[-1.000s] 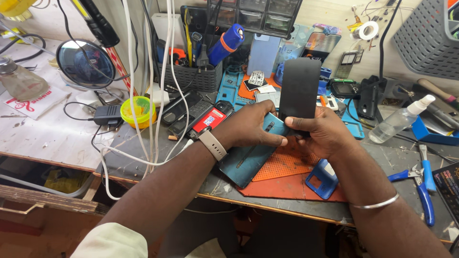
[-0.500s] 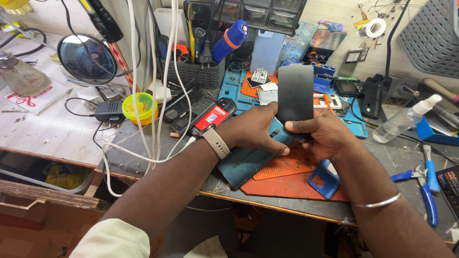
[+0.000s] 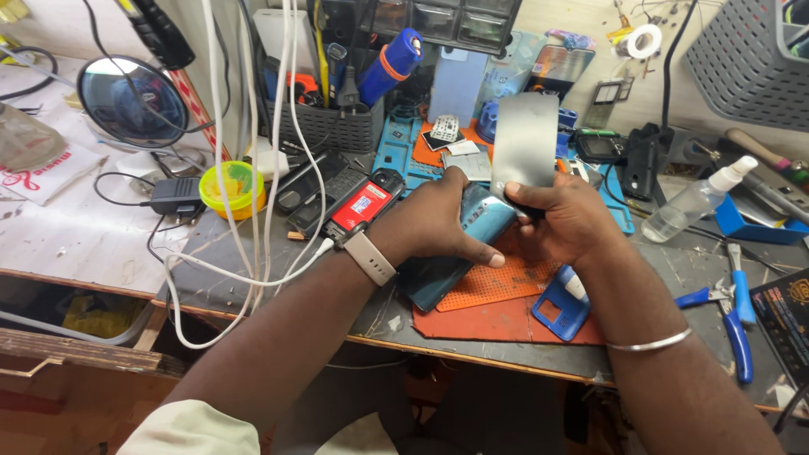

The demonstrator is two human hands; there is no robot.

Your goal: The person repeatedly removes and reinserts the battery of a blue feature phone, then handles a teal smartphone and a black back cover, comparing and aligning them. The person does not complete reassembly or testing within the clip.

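Grey slotted basket (image 3: 330, 126) at the back of the bench, packed upright with tools and a blue cylinder with an orange band (image 3: 389, 57); its lower contents are hidden behind the mesh. Yellow-green round tub (image 3: 233, 187) sits left of it among white cables (image 3: 253, 168). Left hand (image 3: 438, 223) lies curled over a glossy teal phone (image 3: 459, 244), pressing it onto the perforated orange mat (image 3: 497, 282); most of the phone is covered. Right hand (image 3: 569, 223) pinches a thin, flat grey panel (image 3: 524, 139) upright by its lower edge. Clear spray bottle (image 3: 695, 200) lies right; blue-handled pliers (image 3: 735, 307) partly cut off.
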